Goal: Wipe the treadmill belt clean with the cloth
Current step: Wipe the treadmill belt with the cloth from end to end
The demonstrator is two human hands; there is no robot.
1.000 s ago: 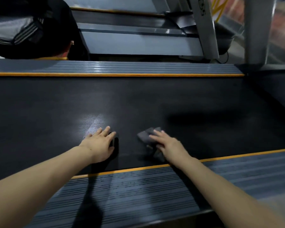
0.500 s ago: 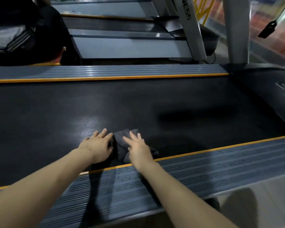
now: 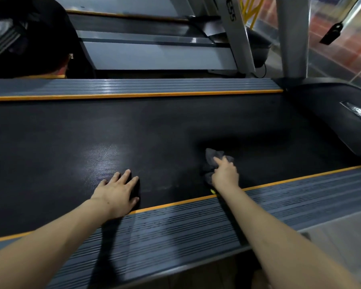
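Observation:
The black treadmill belt (image 3: 154, 126) runs left to right across the view. A crumpled dark grey cloth (image 3: 212, 158) lies on the belt near its front edge, right of centre. My right hand (image 3: 225, 174) presses down on the cloth with the fingers curled over it. My left hand (image 3: 118, 192) rests flat on the bare belt to the left, fingers spread, holding nothing. About a forearm's width of belt separates the two hands.
Grey ribbed side rails with orange strips (image 3: 196, 202) border the belt front and back. The black motor hood (image 3: 342, 122) closes the right end. A grey upright (image 3: 291, 38) rises behind it. Another person in dark clothes (image 3: 25, 38) sits at the far left. A second treadmill (image 3: 154, 51) stands beyond.
My right hand has slid the cloth to the right along the belt, away from my left hand. The left hand has stayed in place.

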